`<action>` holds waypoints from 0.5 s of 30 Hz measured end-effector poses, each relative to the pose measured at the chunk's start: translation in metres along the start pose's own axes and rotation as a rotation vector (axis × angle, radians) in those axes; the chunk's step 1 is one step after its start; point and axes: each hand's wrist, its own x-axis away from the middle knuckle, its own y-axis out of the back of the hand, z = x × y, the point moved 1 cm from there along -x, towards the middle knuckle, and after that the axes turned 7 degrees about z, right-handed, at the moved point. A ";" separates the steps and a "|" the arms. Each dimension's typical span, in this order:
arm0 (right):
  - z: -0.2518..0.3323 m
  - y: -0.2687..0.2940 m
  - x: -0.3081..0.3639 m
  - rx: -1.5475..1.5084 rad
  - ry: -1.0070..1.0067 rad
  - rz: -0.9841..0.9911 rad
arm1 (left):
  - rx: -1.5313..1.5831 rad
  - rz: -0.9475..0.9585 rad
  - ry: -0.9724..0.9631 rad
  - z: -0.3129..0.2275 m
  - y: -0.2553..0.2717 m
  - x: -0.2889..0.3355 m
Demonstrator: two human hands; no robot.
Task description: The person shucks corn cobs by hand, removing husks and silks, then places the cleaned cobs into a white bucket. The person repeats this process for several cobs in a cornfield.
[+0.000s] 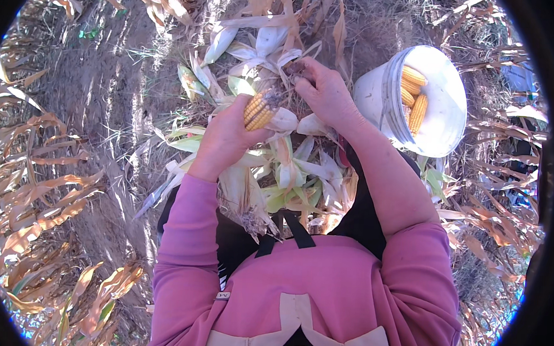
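Observation:
My left hand [225, 133] is closed around a yellow ear of corn [258, 114]. The ear's husk is off, and its upper end looks dark, greyish and damaged. Just to the right and a little higher, my right hand [327, 96] pinches a dark brown dry tuft [292, 68], too small to make out exactly. Pale, dry corn husks [293, 164] lie heaped beneath both hands and between my knees.
A white bucket [373, 90] leans tilted at the right, with several bare yellow ears [418, 114] inside. Dry corn stalks and leaves [48, 163] line the left side, and more [497, 232] stand at the right. Bare soil [107, 104] with straw runs between.

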 end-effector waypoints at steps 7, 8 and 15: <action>-0.008 -0.007 0.001 -0.298 0.054 0.191 | -0.057 -0.068 -0.094 0.001 -0.003 -0.001; -0.008 -0.007 0.002 -0.292 0.020 0.237 | -0.122 -0.121 -0.141 0.003 -0.006 -0.001; -0.004 -0.011 0.004 -0.407 -0.142 0.341 | -0.461 -0.261 -0.197 0.006 -0.012 -0.007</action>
